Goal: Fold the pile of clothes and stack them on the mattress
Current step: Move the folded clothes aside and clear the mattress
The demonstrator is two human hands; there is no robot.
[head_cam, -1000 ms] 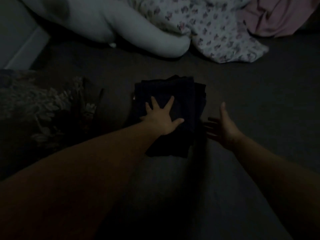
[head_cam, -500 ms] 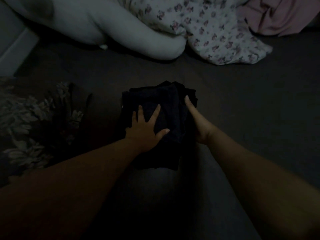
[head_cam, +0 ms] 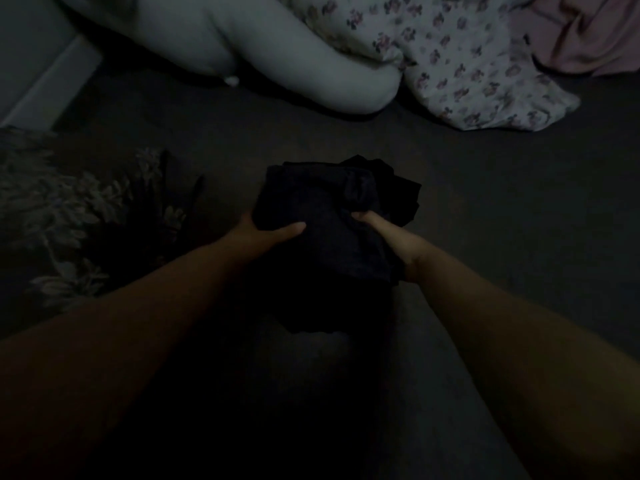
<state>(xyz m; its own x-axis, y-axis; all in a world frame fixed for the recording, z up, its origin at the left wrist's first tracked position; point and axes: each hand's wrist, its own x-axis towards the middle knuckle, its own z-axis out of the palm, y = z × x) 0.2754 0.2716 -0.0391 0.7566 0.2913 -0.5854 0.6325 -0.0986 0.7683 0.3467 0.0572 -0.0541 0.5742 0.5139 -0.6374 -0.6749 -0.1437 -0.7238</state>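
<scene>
A: Dim frame. What's in the hands?

B: Folded bundle of dark, near-black fabric garments, centre of view, over the dark grey mattress surface. Can't tell if its underside touches the mattress or is lifted.

A: Left hand?

B: Left hand grips the bundle's left side, thumb lying across the top, remaining fingers hidden under or behind the cloth.

A: Right hand?

B: Right hand clamps the right side, fingers curled into the fabric near a bunched fold. Both forearms reach in from the bottom corners.

A: Bundle tidy?

B: Mostly. Flat top layer, but a rumpled bit of the same dark cloth sticks out at the far right edge.

A: Surroundings?

B: Far end of the mattress: a long pale white bolster pillow, and just right of it, touching, a white cloth with a small purple floral print. Crumpled pink fabric at the top right corner, next to the floral cloth. Left side: a dark cushion or cover with a pale leaf pattern, near the left forearm, apart from the bundle.

A: Top left corner?

B: Pale strip, too dark to identify.
</scene>
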